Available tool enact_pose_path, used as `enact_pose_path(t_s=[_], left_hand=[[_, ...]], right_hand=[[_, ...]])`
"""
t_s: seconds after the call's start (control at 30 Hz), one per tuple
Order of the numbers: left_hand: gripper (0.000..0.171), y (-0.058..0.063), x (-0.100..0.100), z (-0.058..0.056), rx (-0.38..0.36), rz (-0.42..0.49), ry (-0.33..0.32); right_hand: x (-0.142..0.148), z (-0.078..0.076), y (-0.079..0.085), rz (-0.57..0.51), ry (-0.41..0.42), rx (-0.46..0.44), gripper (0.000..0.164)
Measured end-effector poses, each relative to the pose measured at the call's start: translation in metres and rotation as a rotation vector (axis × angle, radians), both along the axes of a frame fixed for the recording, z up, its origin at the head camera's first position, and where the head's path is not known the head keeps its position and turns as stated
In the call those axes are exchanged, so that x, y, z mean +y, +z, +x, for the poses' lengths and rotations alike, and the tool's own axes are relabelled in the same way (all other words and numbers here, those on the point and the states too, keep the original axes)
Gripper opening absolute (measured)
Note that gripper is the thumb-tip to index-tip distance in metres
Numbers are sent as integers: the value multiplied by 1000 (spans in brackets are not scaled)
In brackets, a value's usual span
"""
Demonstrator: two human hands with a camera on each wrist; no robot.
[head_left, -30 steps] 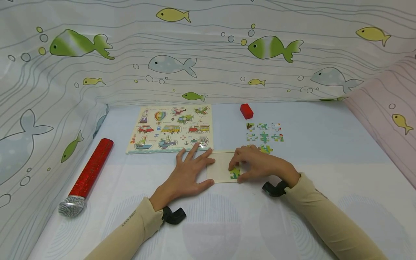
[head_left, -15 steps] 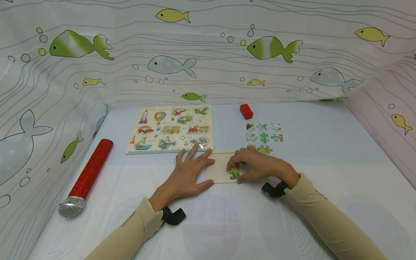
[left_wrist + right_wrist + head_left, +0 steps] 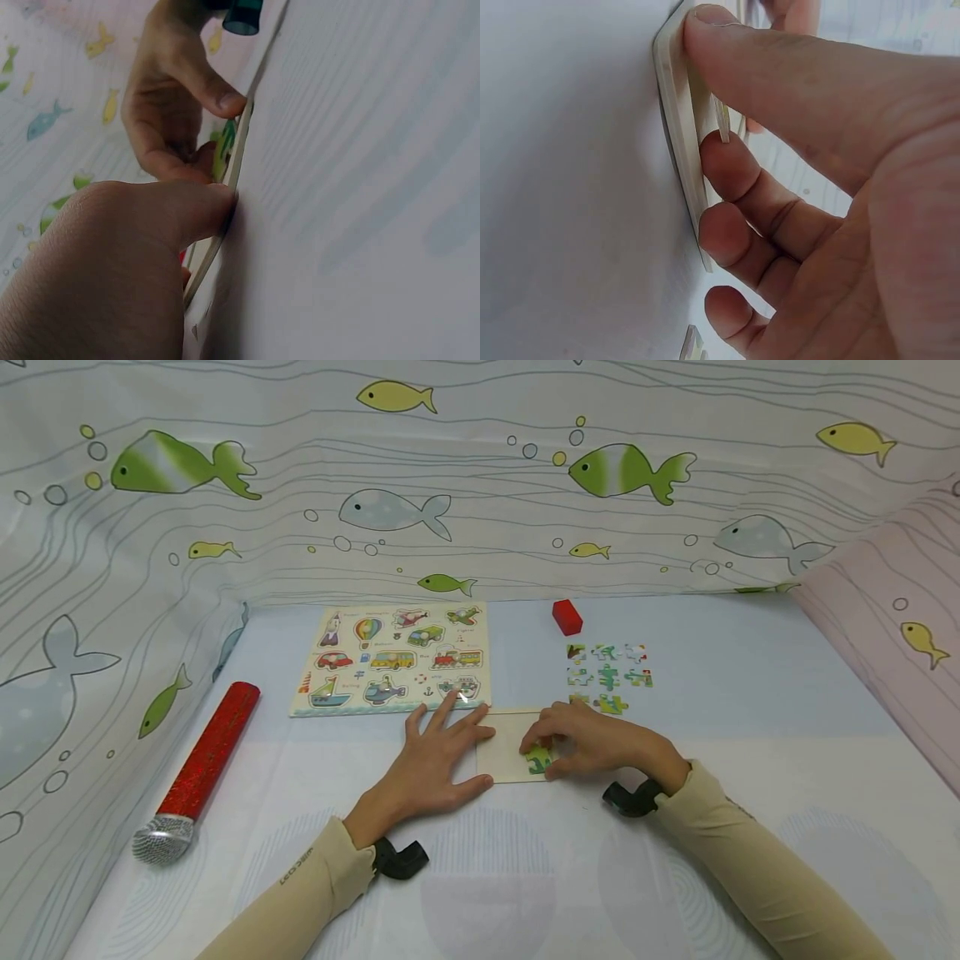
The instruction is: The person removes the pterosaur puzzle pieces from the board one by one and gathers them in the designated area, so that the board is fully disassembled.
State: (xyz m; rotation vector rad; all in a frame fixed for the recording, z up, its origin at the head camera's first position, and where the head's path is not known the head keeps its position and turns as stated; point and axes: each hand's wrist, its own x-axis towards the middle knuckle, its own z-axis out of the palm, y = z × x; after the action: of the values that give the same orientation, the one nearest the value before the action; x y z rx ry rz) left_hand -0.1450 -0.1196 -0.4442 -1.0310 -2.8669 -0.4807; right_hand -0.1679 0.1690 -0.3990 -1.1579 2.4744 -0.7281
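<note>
A small pale wooden puzzle board (image 3: pixel 500 762) lies on the table between the hands. My left hand (image 3: pixel 435 766) rests flat beside it with fingers spread, the thumb and a fingertip touching its left edge. At the board's right side, my right hand (image 3: pixel 596 737) has curled fingers around a green jigsaw piece (image 3: pixel 538 760). In the right wrist view the piece (image 3: pixel 721 120) appears edge-on, between the thumb and index finger; the thumb tip is at the board's rim (image 3: pixel 673 97). The left wrist view shows the piece (image 3: pixel 223 150) standing slightly off the board, partly covered by the fingers.
Several loose jigsaw pieces (image 3: pixel 609 677) lie in rows beyond the right hand, some partly hidden by it. A red block (image 3: pixel 567 617) is behind them. A vehicle picture puzzle (image 3: pixel 393 647) lies back left, and a red glittery microphone (image 3: pixel 202 768) far left.
The right fingers have shifted slightly left, and the green jigsaw piece has moved left and turned a little with them. The left hand and the board stay in place.
</note>
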Motion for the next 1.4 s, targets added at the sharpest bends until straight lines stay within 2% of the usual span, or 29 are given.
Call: enact_pose_path(t_s=[0.47, 0.8, 1.13, 1.4], left_hand=[[62, 1, -3, 2, 18, -2, 7], [63, 1, -4, 1, 11, -8, 9], [62, 0, -2, 2, -26, 8, 6], [62, -1, -2, 2, -2, 18, 0]], right_hand=[[-2, -1, 1, -25, 34, 31, 35], [-3, -5, -1, -13, 16, 40, 35], [3, -7, 0, -63, -18, 6, 34], [23, -9, -4, -135, -104, 20, 36]])
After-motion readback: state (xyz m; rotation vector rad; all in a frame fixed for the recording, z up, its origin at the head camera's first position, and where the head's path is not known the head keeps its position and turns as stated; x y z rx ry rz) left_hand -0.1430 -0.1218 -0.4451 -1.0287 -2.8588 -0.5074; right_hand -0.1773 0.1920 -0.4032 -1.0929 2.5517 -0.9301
